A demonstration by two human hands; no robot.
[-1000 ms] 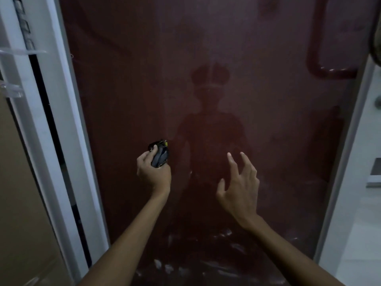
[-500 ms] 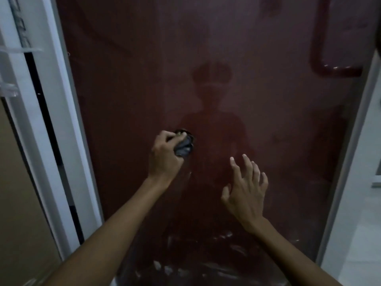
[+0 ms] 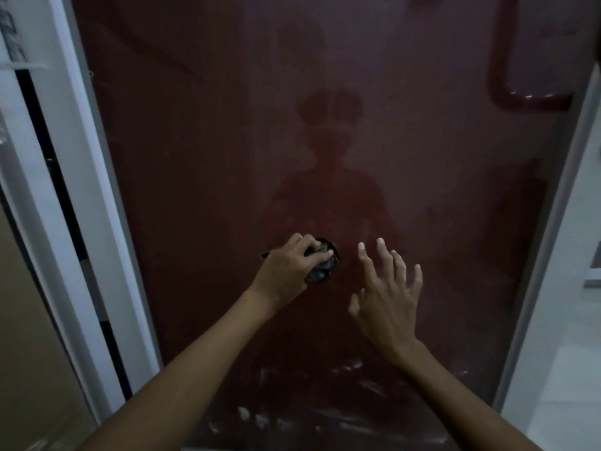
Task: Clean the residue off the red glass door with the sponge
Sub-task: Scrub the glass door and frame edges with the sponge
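The red glass door (image 3: 201, 131) fills the view, dim and hazy, with a person's reflection in its middle. My left hand (image 3: 287, 270) grips a dark sponge (image 3: 322, 266) and presses it against the glass near the centre. My right hand (image 3: 388, 292) hovers just right of it with fingers spread and straight, holding nothing. White smears of residue (image 3: 328, 418) streak the lowest part of the door, below both forearms.
A white door frame (image 3: 87, 196) with a dark gap runs down the left, beside a tan panel (image 3: 29, 353). A pale frame (image 3: 546, 255) and white wall border the right. A red curved handle (image 3: 527, 99) sits at the door's upper right.
My left hand has carried the sponge rightward across the glass toward the centre, close to my right hand. The right hand has barely shifted.
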